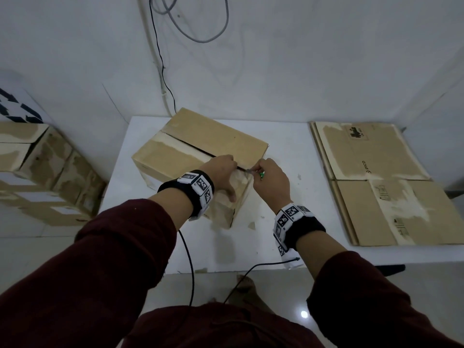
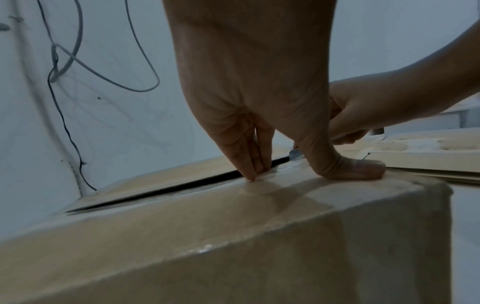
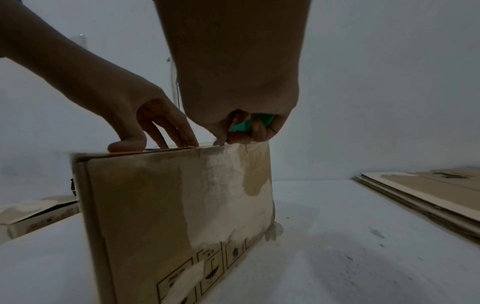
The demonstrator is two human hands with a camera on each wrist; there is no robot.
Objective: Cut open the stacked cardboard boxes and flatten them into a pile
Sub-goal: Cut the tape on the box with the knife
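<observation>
two hands (image 1: 247, 175), one box (image 1: 200, 144), one cutter (image 3: 253, 123)

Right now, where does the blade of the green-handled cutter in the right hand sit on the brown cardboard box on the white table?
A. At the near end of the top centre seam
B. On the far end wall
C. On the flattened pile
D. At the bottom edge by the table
A: the right hand holds the green-handled cutter at the near end of the brown cardboard box's top seam, beside the left hand pressing the flap.
</observation>
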